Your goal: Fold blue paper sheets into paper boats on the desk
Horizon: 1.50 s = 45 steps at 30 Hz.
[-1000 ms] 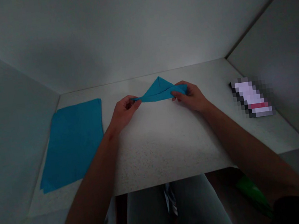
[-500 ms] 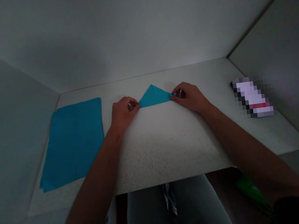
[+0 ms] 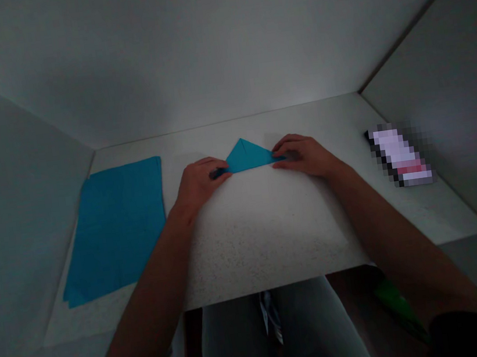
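My left grip (image 3: 200, 182) and right grip (image 3: 307, 155) pinch opposite ends of the folded blue paper (image 3: 248, 157), its long axis crosswise between them.

Folded paper (image 3: 247, 157): bright, uniform blue, with one thin darker line running down from its apex. Paper sheets (image 3: 117, 226): plain blue throughout, slightly deeper in tone than the folded piece. Bench (image 3: 251, 247): off-white, smooth in colour toward the rear, densely flecked with small dark speckles toward the front edge. Rear wall (image 3: 204, 48): plain grey; the left wall (image 3: 11, 191) tends to blue-green grey. Pixelated oblong object (image 3: 397, 149): pale lilac, crossed by a reddish band and bordered in black. Trousers (image 3: 238, 342): muted grey-blue. Sleeve (image 3: 474, 332): black. Item below the bench (image 3: 398, 302): green.
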### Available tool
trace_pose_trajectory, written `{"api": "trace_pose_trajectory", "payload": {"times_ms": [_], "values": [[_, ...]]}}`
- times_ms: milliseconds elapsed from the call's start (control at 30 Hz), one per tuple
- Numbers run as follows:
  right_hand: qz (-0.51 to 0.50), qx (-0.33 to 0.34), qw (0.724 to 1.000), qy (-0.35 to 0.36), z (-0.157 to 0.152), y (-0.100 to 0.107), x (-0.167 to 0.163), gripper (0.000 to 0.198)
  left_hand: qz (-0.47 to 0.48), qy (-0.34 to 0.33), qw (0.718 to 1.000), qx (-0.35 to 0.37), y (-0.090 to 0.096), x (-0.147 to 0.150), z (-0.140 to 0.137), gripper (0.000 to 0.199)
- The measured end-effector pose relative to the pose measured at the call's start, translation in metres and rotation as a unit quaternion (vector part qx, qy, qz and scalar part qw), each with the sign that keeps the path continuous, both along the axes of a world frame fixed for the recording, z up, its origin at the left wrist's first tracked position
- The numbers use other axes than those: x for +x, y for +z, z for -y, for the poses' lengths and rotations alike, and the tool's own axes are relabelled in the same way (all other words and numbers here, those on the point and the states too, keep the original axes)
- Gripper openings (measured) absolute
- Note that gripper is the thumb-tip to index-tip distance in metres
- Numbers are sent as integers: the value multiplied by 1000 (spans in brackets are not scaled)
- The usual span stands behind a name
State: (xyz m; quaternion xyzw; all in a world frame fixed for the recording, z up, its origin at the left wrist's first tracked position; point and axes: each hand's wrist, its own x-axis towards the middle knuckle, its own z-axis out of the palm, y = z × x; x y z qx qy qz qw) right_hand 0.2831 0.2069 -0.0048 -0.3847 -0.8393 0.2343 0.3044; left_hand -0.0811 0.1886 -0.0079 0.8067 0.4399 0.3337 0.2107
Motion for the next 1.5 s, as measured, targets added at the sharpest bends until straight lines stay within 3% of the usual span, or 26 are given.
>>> {"api": "trace_pose_trajectory", "payload": {"times_ms": [400, 600, 833, 933, 1033, 1200, 1333, 1433, 1500], "values": [[11, 9, 999, -45, 2, -3, -10, 51, -49, 15, 996, 69, -8, 3, 1, 29], [-82, 22, 988, -132, 5, -5, -28, 61, 1, 19, 995, 97, -2, 18, 10, 31], [-153, 1, 975, -158, 13, -21, -64, 98, 6, 8, 988, 151, 5, 32, 19, 24], [-168, 10, 971, -169, 16, -23, -72, 81, 11, 20, 984, 175, 8, 35, 21, 19], [-146, 66, 976, -148, 22, -14, -76, 59, 38, 21, 986, 162, 6, 38, 24, 23], [-42, 108, 989, -87, 32, 2, -77, 66, 102, 21, 994, 45, -2, 41, 25, 70], [10, 133, 988, -81, 26, 2, -68, 64, 91, 54, 994, 40, -3, 35, 21, 43], [54, 112, 992, -24, 20, 1, -55, 61, 24, 89, 993, 71, -2, 27, 14, 23], [66, 84, 994, 27, 18, 2, -46, 58, -27, 78, 994, 68, -2, 20, 10, 23]]}}
